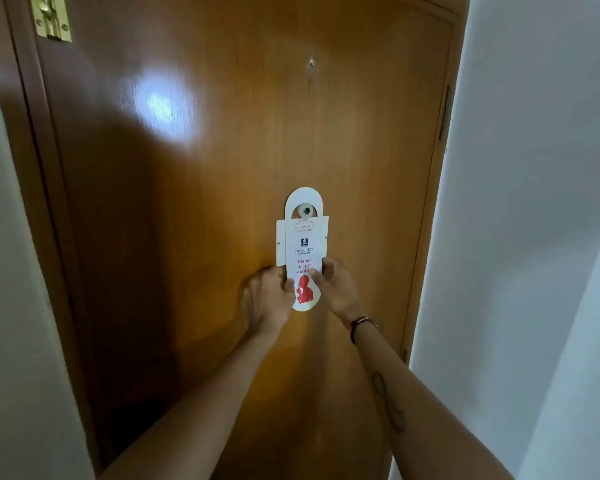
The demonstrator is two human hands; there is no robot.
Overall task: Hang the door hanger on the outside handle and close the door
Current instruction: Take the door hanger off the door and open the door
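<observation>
A white door hanger (304, 244) with red "Please do not disturb" print and a red figure lies flat against the wooden door (194, 202). Its round top cut-out sits around a small grey knob (306, 211). A white plate (280, 244) shows behind the hanger. My left hand (267, 296) pinches the hanger's lower left edge. On the lower right edge sits my right hand (335, 289), its thumb over the print. No door handle is visible.
A brass bolt latch (51, 17) is fixed at the door's top left. A small peephole (312, 62) sits high on the door. White walls (520, 202) flank the door frame on both sides, and a hinge (445, 112) shows on the right edge.
</observation>
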